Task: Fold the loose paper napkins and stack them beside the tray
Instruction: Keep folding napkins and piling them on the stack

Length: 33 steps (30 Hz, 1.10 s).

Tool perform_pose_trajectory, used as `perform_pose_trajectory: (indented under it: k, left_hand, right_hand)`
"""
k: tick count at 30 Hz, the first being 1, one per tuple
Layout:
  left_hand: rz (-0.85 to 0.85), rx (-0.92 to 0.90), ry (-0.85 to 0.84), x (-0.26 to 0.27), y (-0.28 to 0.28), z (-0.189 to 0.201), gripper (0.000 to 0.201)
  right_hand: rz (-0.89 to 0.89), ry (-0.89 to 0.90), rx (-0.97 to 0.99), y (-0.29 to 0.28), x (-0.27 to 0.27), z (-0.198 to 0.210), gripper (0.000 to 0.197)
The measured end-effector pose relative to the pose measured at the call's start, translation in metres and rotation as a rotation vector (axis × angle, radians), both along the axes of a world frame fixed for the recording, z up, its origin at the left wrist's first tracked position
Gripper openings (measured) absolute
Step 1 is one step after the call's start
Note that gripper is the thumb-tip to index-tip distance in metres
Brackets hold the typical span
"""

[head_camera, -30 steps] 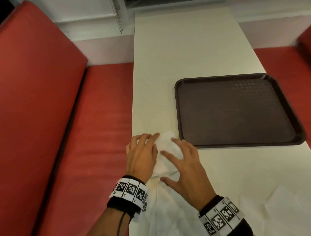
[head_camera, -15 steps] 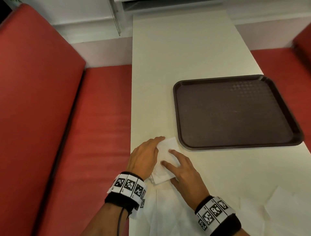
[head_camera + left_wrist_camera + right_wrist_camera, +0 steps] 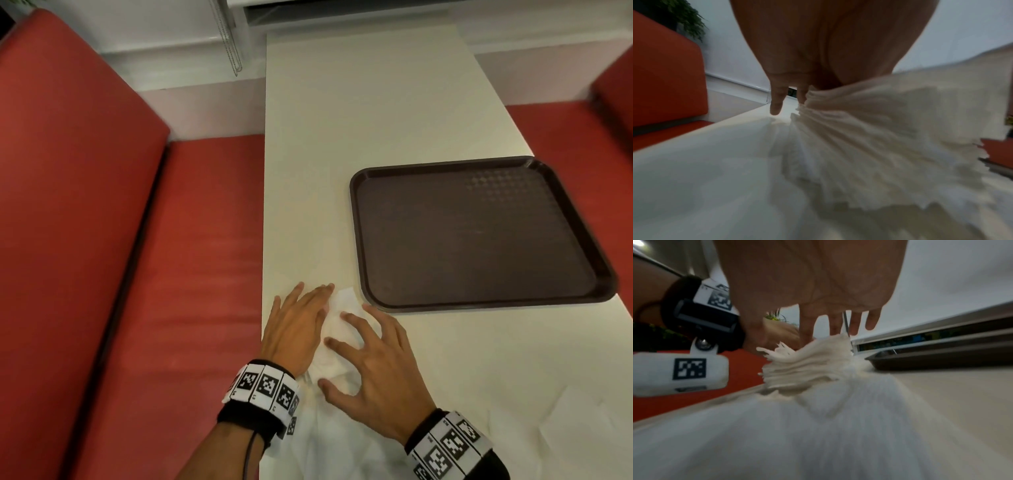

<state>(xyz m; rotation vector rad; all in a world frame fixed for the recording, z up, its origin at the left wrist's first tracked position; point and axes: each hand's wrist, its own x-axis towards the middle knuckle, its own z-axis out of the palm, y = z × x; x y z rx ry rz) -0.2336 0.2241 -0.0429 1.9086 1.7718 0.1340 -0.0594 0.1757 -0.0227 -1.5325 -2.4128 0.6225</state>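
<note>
Both hands lie flat with straight, spread fingers. My left hand point(image 3: 296, 329) presses one side of the napkin stack point(image 3: 340, 337) and my right hand point(image 3: 371, 371) pats the top. Neither one grabs it. I think I press so the folded paper stays flat and neat. It sits on the table point(image 3: 359, 120), just beside the near corner of the tray point(image 3: 356, 192). Loose napkins point(image 3: 565, 421) lie nearer me, unfolded.

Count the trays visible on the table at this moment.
1. The brown tray lies on the white table, right of centre, just beyond the folded napkin stack under both hands; nothing hints at another.
</note>
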Motion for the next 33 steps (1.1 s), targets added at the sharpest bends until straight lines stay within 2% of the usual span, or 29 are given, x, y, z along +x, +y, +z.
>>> perform_pose_trajectory:
  k: [2, 5, 8, 10, 13, 16, 23, 27, 30, 33]
  left_hand:
    - [0.057, 0.078, -0.063, -0.003, -0.002, 0.002, 0.043]
    - [0.064, 0.401, -0.075, -0.006, -0.012, 0.013, 0.035]
    - [-0.049, 0.529, -0.021, -0.004, -0.029, 0.024, 0.029]
    - [-0.157, 0.465, 0.07, -0.003, -0.043, 0.021, 0.037]
    - [-0.18, 0.283, 0.221, -0.004, -0.059, 0.014, 0.057]
    - [-0.227, 0.195, 0.286, -0.011, -0.066, 0.007, 0.065]
    - [-0.247, 0.088, 0.31, -0.019, -0.062, -0.005, 0.066]
    - [-0.251, 0.124, 0.318, -0.018, -0.062, -0.001, 0.065]
    - [-0.265, 0.122, 0.338, -0.019, -0.063, 0.002, 0.065]
    - [-0.281, 0.069, 0.356, -0.019, -0.058, 0.002, 0.065]
  right_hand:
    - [-0.023, -0.029, 0.064, 0.005, -0.004, 0.006, 0.034]
    - [-0.025, -0.104, 0.122, 0.013, -0.009, 0.002, 0.025]
    - [-0.028, -0.118, 0.134, 0.018, -0.011, -0.001, 0.04]
    - [-0.024, -0.105, 0.128, 0.02, -0.011, -0.001, 0.046]
    - [-0.001, -0.122, 0.092, 0.023, -0.011, -0.002, 0.053]
    - [0.041, -0.162, 0.051, 0.023, -0.009, -0.008, 0.058]
    - [0.063, -0.3, 0.015, 0.021, -0.004, -0.021, 0.064]
    - [0.094, -0.306, 0.019, 0.021, -0.005, -0.016, 0.067]
    - [0.196, -0.274, 0.013, 0.021, 0.008, -0.015, 0.081]
    - [0.253, -0.404, -0.019, 0.025, 0.016, -0.018, 0.094]
